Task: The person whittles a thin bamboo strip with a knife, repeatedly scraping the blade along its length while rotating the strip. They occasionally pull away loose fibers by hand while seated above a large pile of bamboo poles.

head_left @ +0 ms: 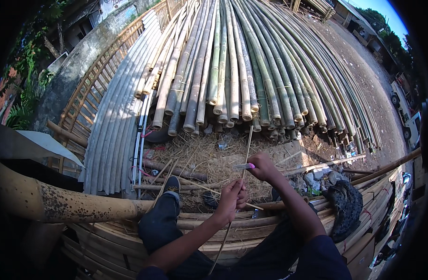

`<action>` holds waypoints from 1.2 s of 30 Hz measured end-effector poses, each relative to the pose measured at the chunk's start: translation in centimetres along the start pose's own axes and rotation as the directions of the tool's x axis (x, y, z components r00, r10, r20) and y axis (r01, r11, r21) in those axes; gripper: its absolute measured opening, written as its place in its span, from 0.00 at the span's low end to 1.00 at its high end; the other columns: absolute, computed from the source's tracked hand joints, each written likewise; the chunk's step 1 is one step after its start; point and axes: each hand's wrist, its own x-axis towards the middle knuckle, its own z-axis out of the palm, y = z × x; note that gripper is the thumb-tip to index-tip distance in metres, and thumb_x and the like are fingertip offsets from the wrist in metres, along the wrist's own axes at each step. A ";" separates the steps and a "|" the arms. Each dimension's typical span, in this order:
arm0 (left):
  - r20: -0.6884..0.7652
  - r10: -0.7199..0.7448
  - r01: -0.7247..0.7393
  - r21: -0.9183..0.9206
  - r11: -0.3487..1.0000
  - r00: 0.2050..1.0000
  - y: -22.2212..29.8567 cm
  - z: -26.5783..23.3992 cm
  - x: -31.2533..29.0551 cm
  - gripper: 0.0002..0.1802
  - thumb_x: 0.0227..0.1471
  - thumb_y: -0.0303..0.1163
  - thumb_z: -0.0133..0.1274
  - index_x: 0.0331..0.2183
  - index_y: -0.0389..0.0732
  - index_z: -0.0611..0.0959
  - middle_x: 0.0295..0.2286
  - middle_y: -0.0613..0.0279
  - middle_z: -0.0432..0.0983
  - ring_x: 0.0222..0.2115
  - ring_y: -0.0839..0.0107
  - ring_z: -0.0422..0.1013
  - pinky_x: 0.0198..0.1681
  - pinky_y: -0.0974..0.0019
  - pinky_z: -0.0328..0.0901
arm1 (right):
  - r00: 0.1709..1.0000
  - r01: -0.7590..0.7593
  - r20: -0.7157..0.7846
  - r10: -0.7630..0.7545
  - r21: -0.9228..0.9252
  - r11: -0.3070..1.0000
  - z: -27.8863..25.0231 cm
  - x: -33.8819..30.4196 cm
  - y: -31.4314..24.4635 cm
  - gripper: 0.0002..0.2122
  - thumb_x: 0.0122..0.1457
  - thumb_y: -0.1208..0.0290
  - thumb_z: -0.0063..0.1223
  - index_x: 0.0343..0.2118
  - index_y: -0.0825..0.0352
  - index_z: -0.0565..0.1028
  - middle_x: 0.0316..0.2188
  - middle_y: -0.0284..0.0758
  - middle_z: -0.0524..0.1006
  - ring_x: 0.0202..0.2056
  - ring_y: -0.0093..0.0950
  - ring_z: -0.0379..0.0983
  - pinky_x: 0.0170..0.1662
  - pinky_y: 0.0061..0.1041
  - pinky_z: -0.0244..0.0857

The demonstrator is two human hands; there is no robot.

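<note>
My left hand (231, 199) is closed around a thin bamboo strip (249, 143). The strip runs from near the bamboo pole ends, down through the fist and on toward my lap. Just above and to the right, my right hand (263, 167) grips a small knife (244, 166) with a pink handle. Its pale blade points left across the strip; whether it touches the strip I cannot tell. Straw-like shavings (200, 151) cover the ground beyond my hands.
A large stack of bamboo poles (232, 60) fills the far side. Corrugated sheets (118, 107) and a bamboo lattice (90, 88) stand left. A thick spotted bamboo pole (83, 203) crosses at lower left. Split bamboo lengths (214, 223) lie under my legs; a dark ragged lump (345, 205) sits right.
</note>
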 end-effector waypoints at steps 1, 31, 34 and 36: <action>-0.017 0.017 -0.016 0.022 1.000 1.000 0.1 0.1 -0.1 0.14 0.61 0.41 0.40 0.27 0.44 0.66 0.13 0.76 0.47 0.10 0.86 0.44 0.12 0.79 0.39 | 0.999 -0.030 -0.047 0.028 -0.041 0.999 0.3 0.0 0.5 0.16 0.46 0.60 0.47 0.14 0.69 0.68 0.14 0.47 0.67 0.20 0.48 0.65 0.25 0.42 0.56; 0.311 -0.352 0.393 -0.076 0.917 0.882 -2.9 2.4 -1.9 0.18 0.60 0.47 0.40 0.24 0.47 0.63 0.12 0.76 0.46 0.10 0.86 0.42 0.10 0.80 0.39 | 0.679 -0.665 -0.331 0.655 0.100 0.740 -4.8 -4.0 10.8 0.16 0.50 0.62 0.50 0.16 0.72 0.71 0.10 0.39 0.67 0.14 0.35 0.64 0.20 0.34 0.56; 0.210 -0.245 0.257 -0.031 0.966 0.946 -1.6 0.9 -0.3 0.17 0.60 0.46 0.40 0.25 0.46 0.64 0.12 0.76 0.47 0.10 0.86 0.42 0.11 0.80 0.40 | 0.647 -0.562 -0.199 0.736 0.529 0.636 -4.5 -3.3 9.5 0.17 0.54 0.60 0.50 0.17 0.69 0.72 0.08 0.27 0.60 0.12 0.20 0.56 0.16 0.23 0.48; 0.168 -0.203 0.214 -0.052 0.975 0.965 -0.2 -0.3 0.6 0.15 0.60 0.43 0.40 0.26 0.44 0.66 0.12 0.76 0.49 0.09 0.86 0.43 0.11 0.80 0.41 | 0.676 -0.495 -0.026 0.736 0.724 0.480 -4.3 -1.6 5.9 0.17 0.56 0.58 0.49 0.19 0.67 0.72 0.08 0.21 0.56 0.12 0.13 0.51 0.15 0.19 0.43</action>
